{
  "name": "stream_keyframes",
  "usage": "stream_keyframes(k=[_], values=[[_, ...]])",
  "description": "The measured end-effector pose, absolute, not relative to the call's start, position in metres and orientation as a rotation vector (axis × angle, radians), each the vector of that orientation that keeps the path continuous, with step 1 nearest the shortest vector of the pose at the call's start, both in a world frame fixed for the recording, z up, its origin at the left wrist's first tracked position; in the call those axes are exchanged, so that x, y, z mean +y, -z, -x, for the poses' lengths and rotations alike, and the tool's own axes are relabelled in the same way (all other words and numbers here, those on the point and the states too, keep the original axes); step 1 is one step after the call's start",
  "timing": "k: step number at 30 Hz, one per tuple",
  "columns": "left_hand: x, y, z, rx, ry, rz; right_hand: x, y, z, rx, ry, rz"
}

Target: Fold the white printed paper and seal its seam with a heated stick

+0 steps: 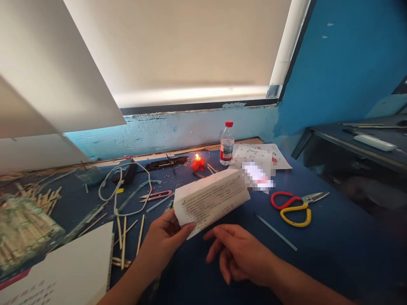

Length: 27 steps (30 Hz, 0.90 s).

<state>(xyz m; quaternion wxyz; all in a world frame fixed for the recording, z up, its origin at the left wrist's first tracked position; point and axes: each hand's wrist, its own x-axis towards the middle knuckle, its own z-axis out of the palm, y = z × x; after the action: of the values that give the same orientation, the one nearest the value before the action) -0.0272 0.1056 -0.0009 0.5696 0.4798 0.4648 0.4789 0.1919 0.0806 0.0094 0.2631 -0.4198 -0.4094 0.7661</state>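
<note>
Head view: L hand (163, 237) pinches the lower-left corner of a folded printed leaflet (211, 198), thumb on top, fingers under it; the leaflet is lifted off the blue bench (333, 237) and slants up and away to the R of that hand. R hand (237, 250) hovers just below the leaflet's near edge, fingers loosely spread and curled, holding nothing, not touching the paper.

Beyond the R hand, further R: red/yellow scissors (294, 206) flat on the bench, w/ a thin grey strip (276, 232) lying between them and the hand. Past the leaflet: lit red candle (197, 163), water bottle w/ red cap (227, 144), more printed sheets (263, 154). Up-left of the L hand: small pink snips (159, 195), white cable (119, 186), loose bamboo sticks (124, 237). Near L of the L hand: white notebook (70, 267).
</note>
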Motion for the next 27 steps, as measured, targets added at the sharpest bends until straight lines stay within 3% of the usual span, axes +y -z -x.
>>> stream_keyframes(k=[27], values=[[0.105, -0.005, 0.023, 1.096, -1.097, -1.056, 0.104, -0.002, -0.168, -0.790, -2.138, 1.124]])
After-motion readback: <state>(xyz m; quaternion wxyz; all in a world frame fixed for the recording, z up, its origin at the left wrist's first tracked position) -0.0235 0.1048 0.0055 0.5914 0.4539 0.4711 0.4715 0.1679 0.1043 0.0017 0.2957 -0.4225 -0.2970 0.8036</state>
